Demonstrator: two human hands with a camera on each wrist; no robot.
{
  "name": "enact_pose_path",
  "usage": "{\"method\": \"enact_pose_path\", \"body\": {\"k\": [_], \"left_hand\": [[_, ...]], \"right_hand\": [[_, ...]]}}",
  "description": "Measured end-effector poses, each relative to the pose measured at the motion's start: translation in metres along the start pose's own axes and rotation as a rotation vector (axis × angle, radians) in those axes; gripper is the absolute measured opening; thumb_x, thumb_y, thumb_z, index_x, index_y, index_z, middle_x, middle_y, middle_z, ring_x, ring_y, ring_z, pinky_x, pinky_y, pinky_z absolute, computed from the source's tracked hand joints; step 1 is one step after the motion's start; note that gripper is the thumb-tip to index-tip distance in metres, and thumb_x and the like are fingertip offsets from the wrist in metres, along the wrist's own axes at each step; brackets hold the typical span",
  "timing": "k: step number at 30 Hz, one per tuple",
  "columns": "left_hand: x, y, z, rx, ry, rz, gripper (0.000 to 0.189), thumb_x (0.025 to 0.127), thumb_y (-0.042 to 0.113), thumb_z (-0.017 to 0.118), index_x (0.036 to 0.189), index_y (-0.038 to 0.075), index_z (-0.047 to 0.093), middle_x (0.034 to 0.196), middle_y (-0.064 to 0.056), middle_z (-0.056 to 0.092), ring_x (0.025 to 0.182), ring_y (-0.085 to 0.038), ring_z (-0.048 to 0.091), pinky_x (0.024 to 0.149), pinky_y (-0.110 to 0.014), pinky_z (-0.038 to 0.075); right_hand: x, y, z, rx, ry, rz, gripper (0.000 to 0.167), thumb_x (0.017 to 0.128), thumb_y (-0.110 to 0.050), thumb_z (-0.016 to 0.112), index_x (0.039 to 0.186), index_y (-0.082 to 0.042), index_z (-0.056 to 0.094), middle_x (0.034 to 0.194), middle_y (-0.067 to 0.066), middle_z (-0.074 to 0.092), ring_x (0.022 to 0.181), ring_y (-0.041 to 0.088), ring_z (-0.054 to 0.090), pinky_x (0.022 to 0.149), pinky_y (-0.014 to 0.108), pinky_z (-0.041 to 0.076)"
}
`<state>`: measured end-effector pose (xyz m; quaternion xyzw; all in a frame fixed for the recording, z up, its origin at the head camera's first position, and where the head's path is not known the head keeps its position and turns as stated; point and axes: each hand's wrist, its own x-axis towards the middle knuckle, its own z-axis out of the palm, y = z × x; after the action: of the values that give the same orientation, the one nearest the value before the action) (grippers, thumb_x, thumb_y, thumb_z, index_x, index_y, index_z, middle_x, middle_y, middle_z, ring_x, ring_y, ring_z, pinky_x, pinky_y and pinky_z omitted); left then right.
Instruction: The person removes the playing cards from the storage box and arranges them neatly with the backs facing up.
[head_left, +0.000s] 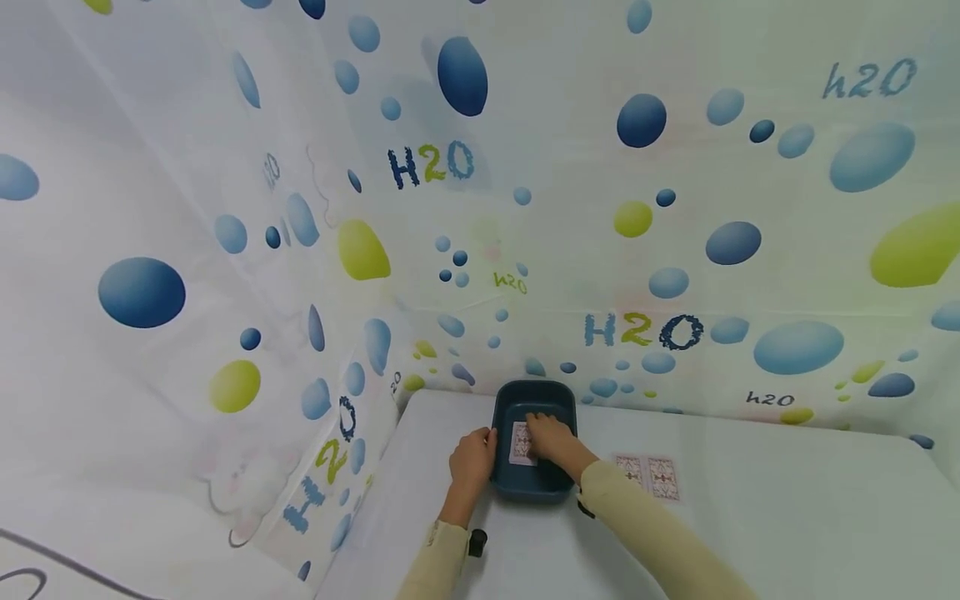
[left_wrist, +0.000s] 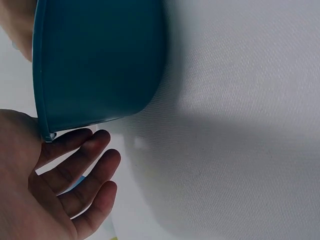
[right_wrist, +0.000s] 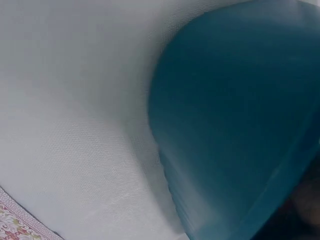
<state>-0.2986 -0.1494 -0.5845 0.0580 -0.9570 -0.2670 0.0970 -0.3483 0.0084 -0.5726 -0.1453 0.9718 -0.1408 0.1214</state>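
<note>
A dark teal rectangular plastic bin [head_left: 534,493] stands on the white table. In the head view my left hand [head_left: 472,457] holds the bin's left rim. The left wrist view shows its fingers [left_wrist: 90,185] bent loosely beside the outer wall below the rim; the thumb is hidden. My right hand [head_left: 553,439] reaches over the right rim into the bin. Its bent fingers are at the upper right edge of a red-and-white patterned playing card [head_left: 520,450] inside, and they cover part of it. The right wrist view shows mostly the bin's outer wall [right_wrist: 235,100].
Two more patterned cards, a left card [head_left: 628,468] and a right card [head_left: 663,478], lie side by side on the table [head_left: 787,517] right of the bin. The right forearm partly covers the left one. A curtain [head_left: 540,275] with drop prints hangs behind and at left.
</note>
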Motion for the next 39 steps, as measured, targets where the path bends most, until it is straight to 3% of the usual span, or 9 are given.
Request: {"method": "enact_pose_path", "body": {"k": [7, 13, 17, 21, 24, 27, 34, 39], "left_hand": [[0.001, 0.006, 0.0, 0.001, 0.012, 0.016, 0.033, 0.103, 0.03, 0.055, 0.08, 0.01, 0.067, 0.068, -0.003, 0.063, 0.056, -0.016, 0.051, 0.051, -0.034, 0.037], [0.001, 0.009, 0.0, -0.001, 0.038, 0.036, 0.032, 0.103, 0.029, 0.056, 0.078, 0.011, 0.066, 0.068, -0.004, 0.064, 0.055, -0.017, 0.053, 0.05, -0.035, 0.038], [0.001, 0.009, 0.0, 0.005, 0.041, 0.027, 0.031, 0.102, 0.029, 0.057, 0.082, 0.009, 0.068, 0.069, -0.005, 0.065, 0.056, -0.018, 0.053, 0.05, -0.035, 0.039], [0.001, 0.008, 0.002, 0.013, 0.032, 0.018, 0.03, 0.103, 0.03, 0.056, 0.086, 0.008, 0.07, 0.072, -0.006, 0.067, 0.057, -0.018, 0.054, 0.051, -0.035, 0.04], [0.001, 0.006, 0.003, 0.015, 0.031, 0.02, 0.03, 0.103, 0.029, 0.056, 0.086, 0.009, 0.069, 0.072, -0.005, 0.067, 0.057, -0.018, 0.054, 0.051, -0.036, 0.04], [0.001, 0.005, 0.004, 0.013, 0.031, 0.022, 0.029, 0.103, 0.029, 0.056, 0.085, 0.009, 0.069, 0.071, -0.006, 0.067, 0.057, -0.018, 0.055, 0.051, -0.036, 0.04], [-0.002, 0.004, 0.004, 0.004, 0.01, 0.015, 0.031, 0.103, 0.029, 0.055, 0.083, 0.01, 0.067, 0.07, -0.005, 0.066, 0.056, -0.017, 0.054, 0.051, -0.034, 0.039], [-0.001, 0.003, 0.001, 0.01, 0.007, -0.004, 0.031, 0.103, 0.03, 0.055, 0.083, 0.01, 0.068, 0.072, -0.005, 0.067, 0.057, -0.018, 0.055, 0.052, -0.035, 0.04]], "right_hand": [[-0.002, 0.002, -0.008, 0.0, -0.008, -0.015, 0.067, 0.086, -0.017, 0.079, 0.143, -0.001, 0.046, 0.143, 0.025, 0.049, 0.132, 0.042, 0.05, 0.106, 0.055, 0.044], [-0.001, 0.004, -0.01, 0.021, 0.046, 0.002, 0.079, 0.08, -0.016, 0.086, 0.142, -0.001, 0.041, 0.144, 0.029, 0.036, 0.131, 0.046, 0.044, 0.099, 0.055, 0.049], [-0.002, 0.006, -0.009, 0.065, 0.075, 0.009, 0.08, 0.078, -0.016, 0.087, 0.138, -0.006, 0.035, 0.139, 0.029, 0.039, 0.127, 0.047, 0.046, 0.097, 0.056, 0.049], [-0.004, 0.007, -0.009, 0.146, 0.063, 0.001, 0.075, 0.08, -0.013, 0.085, 0.134, -0.01, 0.033, 0.129, 0.03, 0.052, 0.117, 0.046, 0.056, 0.094, 0.056, 0.051], [-0.003, 0.009, -0.007, 0.232, 0.04, -0.023, 0.064, 0.085, -0.004, 0.077, 0.132, -0.012, 0.034, 0.11, 0.024, 0.062, 0.094, 0.037, 0.066, 0.081, 0.048, 0.055], [0.0, 0.011, -0.005, 0.307, 0.028, -0.033, 0.053, 0.089, 0.003, 0.067, 0.131, -0.013, 0.039, 0.099, 0.017, 0.064, 0.076, 0.027, 0.064, 0.069, 0.04, 0.053], [0.002, 0.015, -0.007, 0.442, 0.025, -0.015, 0.044, 0.092, 0.003, 0.063, 0.131, -0.01, 0.048, 0.12, 0.02, 0.063, 0.09, 0.025, 0.062, 0.075, 0.039, 0.054], [-0.006, 0.014, -0.017, 0.576, 0.018, -0.052, 0.043, 0.092, 0.004, 0.065, 0.132, -0.006, 0.051, 0.115, 0.02, 0.063, 0.08, 0.022, 0.064, 0.065, 0.034, 0.057]]}}
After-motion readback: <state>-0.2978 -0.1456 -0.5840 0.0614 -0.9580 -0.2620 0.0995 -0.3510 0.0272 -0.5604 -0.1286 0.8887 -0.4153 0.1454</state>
